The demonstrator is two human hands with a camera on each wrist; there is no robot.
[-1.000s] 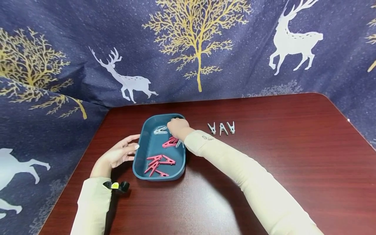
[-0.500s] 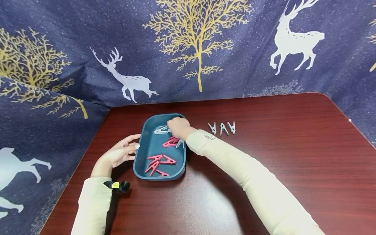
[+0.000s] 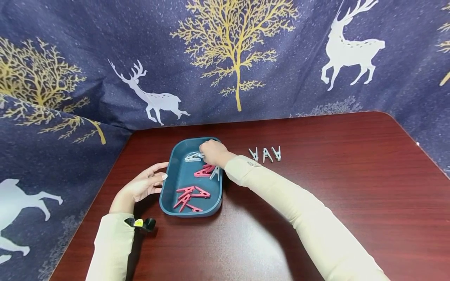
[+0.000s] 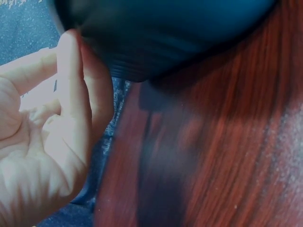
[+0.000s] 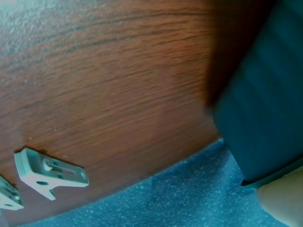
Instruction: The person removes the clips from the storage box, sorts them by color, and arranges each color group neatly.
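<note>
A blue plastic bin (image 3: 190, 176) stands on the table, holding pink clothespins (image 3: 184, 199) and white clothespins (image 3: 192, 157). My left hand (image 3: 145, 182) is at the bin's left side, thumb and fingers loosely extended with fingertips at the wall. In the left wrist view, that hand (image 4: 52, 127) meets the bin's outer wall. My right hand (image 3: 212, 152) reaches over the right rim into the far right part of the bin. Its fingertips are hidden; a white clothespin shows partly beside them. Another white clothespin (image 3: 215, 173) lies just below this hand, near pink ones.
Three pale clothespins (image 3: 266, 155) lie in a row on the dark red table (image 3: 334, 168), right of the bin. One such clothespin (image 5: 49, 172) shows in the right wrist view. A dark blue cloth (image 3: 281, 89) with deer and trees hangs behind the table.
My right hand stays in the bin's far right part with only a slight shift. More of the white clothespins beside and below it shows now. My left hand keeps its place.
</note>
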